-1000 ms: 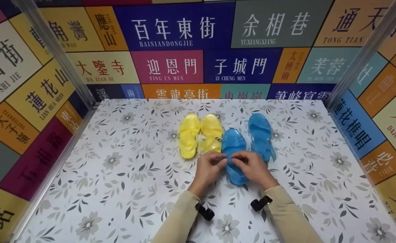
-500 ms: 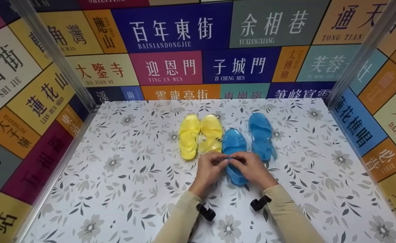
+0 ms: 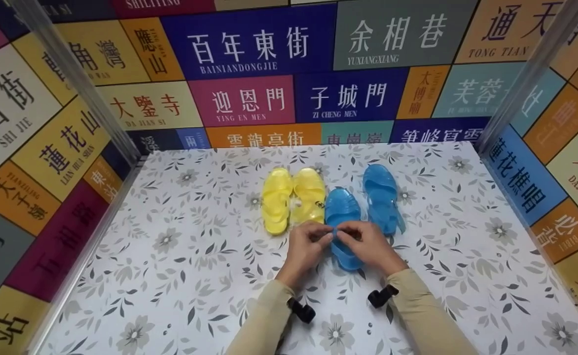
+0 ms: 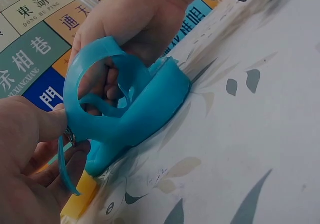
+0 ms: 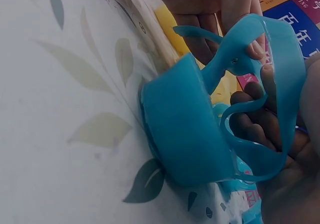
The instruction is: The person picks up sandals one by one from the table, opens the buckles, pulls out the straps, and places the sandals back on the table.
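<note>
A translucent blue sandal lies toe-forward on the patterned surface, between both hands. At the sandal's left side, my left hand pinches the ankle strap close to a small metal buckle. The strap's loose tail hangs past the buckle, in front of the left fingers. My right hand holds the same strap from the other side, thumb and forefinger near the left fingertips. In the right wrist view, curled right fingers show through the raised strap loop. Hands partly cover the sandal's middle.
The other blue sandal lies just beyond, to the right. A yellow pair, the left sandal and the right sandal, lies side by side left of the blue ones. Printed sign panels wall the back and sides.
Both hands stay at the blue sandal's strap, with only slight shifts of the fingertips. The sandals keep their places; the head view tilts a little.
</note>
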Available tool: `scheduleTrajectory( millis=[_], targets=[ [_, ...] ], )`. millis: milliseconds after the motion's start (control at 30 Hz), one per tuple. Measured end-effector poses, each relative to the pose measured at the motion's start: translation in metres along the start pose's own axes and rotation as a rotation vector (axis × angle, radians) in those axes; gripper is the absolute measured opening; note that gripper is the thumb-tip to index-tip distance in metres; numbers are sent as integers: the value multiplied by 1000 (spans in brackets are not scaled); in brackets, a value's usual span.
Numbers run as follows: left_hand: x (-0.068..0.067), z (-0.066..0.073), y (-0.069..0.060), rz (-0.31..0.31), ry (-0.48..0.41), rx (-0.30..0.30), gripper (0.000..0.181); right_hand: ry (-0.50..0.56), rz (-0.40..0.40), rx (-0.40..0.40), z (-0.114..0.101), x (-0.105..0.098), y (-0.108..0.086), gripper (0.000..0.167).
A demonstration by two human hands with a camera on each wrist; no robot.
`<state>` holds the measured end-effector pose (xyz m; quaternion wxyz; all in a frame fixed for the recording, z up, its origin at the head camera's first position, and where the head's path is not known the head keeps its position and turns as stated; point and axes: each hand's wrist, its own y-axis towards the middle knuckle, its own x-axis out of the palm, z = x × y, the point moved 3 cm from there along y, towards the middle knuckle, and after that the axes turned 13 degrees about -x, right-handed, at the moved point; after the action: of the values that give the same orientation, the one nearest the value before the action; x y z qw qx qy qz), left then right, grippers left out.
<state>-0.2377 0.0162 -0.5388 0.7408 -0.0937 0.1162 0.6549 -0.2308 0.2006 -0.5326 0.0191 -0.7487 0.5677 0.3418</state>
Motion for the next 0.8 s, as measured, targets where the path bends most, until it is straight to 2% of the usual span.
scheduleTrajectory(
  millis=[167,367,600,800],
  targets=[
    [1,3,2,-3,44,25,16,-14,-20,-32,0,0,1,21],
    [-1,2,0,-16,97,8,17,-23,-3,-46,1,3,0,18],
    [-2,0,-2,-10,67,44,16,-19,6,-10,3,2,-2,16],
    [-1,1,0,0,64,46,15,-26,1,-12,1,1,1,18]
  ],
)
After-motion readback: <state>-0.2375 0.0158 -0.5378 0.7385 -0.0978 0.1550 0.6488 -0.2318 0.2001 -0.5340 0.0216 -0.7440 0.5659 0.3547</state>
